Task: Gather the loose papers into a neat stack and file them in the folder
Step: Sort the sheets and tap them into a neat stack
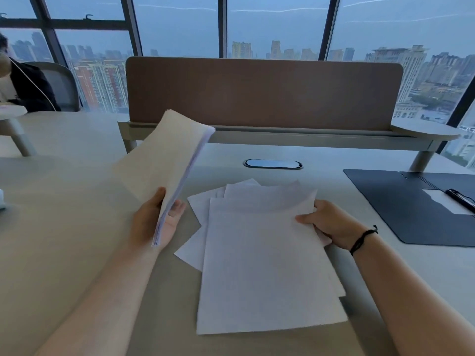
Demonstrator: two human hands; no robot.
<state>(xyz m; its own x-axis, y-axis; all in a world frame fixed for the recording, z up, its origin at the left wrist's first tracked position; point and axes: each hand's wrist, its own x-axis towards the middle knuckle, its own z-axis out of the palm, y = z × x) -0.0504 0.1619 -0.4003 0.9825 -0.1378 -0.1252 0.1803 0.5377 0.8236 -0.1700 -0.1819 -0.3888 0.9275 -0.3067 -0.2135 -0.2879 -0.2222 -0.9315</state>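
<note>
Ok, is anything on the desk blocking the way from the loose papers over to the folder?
Nothing visible does. The desk between the loose papers and the open folder is bare. The right hand sits at the papers' right edge; the cable grommet lies farther back, flush.

Matt white paper sheets (267, 265) lie on a smooth, pale matt desk (64, 201) beside a dark, matt plastic-looking folder (401, 204).

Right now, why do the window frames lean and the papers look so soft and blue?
Head view: the wide-angle lens bends the window frames outward near the edges; dim bluish daylight from outside flattens shadows on the desk; the loose papers look smeared, print unreadable; the bundle in the left hand is blurred at its top edge.
</note>
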